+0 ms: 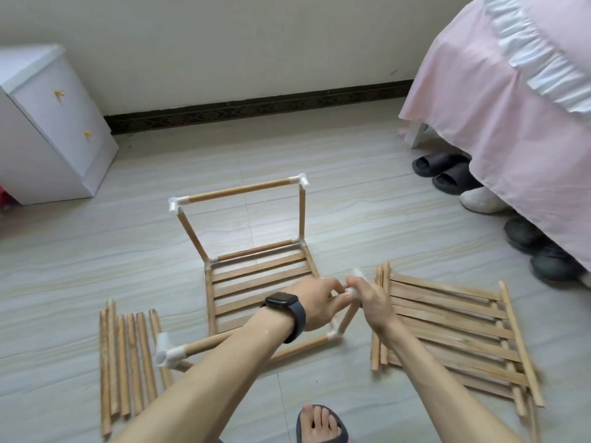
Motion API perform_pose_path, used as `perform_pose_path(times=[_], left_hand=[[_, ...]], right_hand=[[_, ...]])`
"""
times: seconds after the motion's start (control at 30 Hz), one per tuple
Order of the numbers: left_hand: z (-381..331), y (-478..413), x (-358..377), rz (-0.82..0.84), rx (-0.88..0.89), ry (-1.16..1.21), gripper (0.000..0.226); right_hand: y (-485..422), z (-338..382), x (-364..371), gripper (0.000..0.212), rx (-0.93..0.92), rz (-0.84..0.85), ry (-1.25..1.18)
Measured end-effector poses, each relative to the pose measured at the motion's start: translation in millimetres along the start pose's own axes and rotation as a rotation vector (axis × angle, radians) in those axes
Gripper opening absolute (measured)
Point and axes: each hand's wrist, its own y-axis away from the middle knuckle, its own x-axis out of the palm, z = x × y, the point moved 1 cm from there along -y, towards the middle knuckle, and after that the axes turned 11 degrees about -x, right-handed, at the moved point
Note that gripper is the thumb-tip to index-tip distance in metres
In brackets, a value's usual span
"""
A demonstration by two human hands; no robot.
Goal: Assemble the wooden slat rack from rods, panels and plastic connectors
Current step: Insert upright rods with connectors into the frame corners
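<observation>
Rack: part-built, on floor, centre. Left hand and right hand both pinch a connector atop its near-right rod. Risk: skewed push jams connector, tips frame. Spare rods left, panels right.

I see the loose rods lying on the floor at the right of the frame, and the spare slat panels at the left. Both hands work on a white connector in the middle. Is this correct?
Not quite: the sides are swapped. In the head view the loose rods lie at the left and the spare slat panels at the right. The rest holds: the left hand and right hand meet at a white connector in the middle.
</observation>
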Motion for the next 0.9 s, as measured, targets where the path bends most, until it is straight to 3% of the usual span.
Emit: perform_pose_path(times=[0.23, 0.43, 0.53, 0.73, 0.83, 0.9], left_hand=[[15, -5, 21, -0.156, 0.110, -0.010, 0.035], [17, 1, 29, -0.113, 0.128, -0.082, 0.041], [18, 1, 31, -0.127, 0.126, -0.121, 0.042], [23, 10, 25, -0.104, 0.092, -0.182, 0.044], [51, 27, -1, -0.229, 0.021, -0.074, 0.043], [91, 47, -18, -0.438, -0.086, -0.003, 0.036]], right_hand=[[7, -3, 15, 0.040, -0.081, -0.229, -0.070], [12, -8, 24, 0.051, -0.108, -0.233, -0.151], [15, -11, 32, 0.045, -0.111, -0.246, -0.142], [20, -19, 31, 0.068, -0.175, -0.191, -0.007], [18, -17, 21, 0.064, -0.177, -0.127, 0.031], [15, -15, 13, 0.058, -0.142, -0.067, 0.050]])
